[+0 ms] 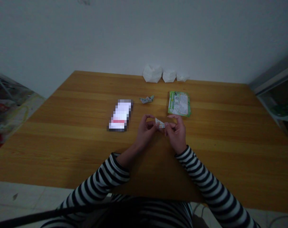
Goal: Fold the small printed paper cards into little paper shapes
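Between my two hands is a small folded piece of printed paper point(160, 123), pale with a pointed corner at its upper left. My left hand point(146, 129) pinches its left side between thumb and fingers. On the other side, my right hand point(176, 130) grips the right end, its index finger raised and bent. The paper is held above the wooden table point(87, 145). Just beyond it lies a folded paper boat point(147, 99) with dark print. The fingers cover part of the held paper, so its full shape is hidden.
A phone point(121, 114) with a blurred lit screen lies left of my hands. Behind my right hand is a green printed packet point(179, 104). Three white crumpled-looking pieces point(152, 74) stand along the wall point(125, 38) at the table's back edge.
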Demonstrator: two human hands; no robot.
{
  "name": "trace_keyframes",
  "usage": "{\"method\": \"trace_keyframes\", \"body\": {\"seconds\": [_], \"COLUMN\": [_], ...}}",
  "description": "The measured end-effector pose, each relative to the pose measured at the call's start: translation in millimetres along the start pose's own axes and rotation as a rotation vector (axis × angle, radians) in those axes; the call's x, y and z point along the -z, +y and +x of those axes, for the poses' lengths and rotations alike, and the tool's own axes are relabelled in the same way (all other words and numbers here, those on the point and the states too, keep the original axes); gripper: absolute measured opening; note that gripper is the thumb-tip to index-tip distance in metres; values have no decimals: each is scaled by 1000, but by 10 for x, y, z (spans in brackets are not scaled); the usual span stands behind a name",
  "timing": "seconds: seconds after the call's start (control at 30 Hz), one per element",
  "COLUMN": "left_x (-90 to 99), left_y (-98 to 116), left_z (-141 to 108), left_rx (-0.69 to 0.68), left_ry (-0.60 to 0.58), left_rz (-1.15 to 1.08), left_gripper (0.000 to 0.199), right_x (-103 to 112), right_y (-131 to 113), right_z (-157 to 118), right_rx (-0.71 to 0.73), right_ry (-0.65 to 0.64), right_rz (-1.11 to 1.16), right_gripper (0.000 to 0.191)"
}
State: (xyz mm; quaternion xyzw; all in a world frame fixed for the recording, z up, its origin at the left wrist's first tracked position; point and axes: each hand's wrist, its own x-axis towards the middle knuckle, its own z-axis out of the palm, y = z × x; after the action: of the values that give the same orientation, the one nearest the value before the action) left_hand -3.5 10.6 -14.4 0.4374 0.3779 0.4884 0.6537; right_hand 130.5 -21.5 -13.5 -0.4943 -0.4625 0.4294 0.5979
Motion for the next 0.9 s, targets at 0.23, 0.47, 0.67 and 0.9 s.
{"method": "trace_keyframes", "body": {"seconds": [0.23, 0.47, 0.67, 0.9], "left_x": [64, 22, 23, 45], "left_y": [68, 96, 74, 24], "left_z": [25, 48, 53, 77], "left_rx": [-54, 77, 102, 107], "left_ry": [-67, -219, -93, 5], "left_rz": [38, -87, -123, -65], "left_gripper": [41, 41, 38, 41], "right_x": [72, 74, 26, 42], "right_y": [-1, 80, 96, 83], "right_z": [63, 59, 35, 40], "right_rx": [-71, -190, -79, 252], "right_ry": [-190, -278, -200, -15], "right_rz": [102, 330, 143, -256], "right_gripper": [30, 25, 23, 11]}}
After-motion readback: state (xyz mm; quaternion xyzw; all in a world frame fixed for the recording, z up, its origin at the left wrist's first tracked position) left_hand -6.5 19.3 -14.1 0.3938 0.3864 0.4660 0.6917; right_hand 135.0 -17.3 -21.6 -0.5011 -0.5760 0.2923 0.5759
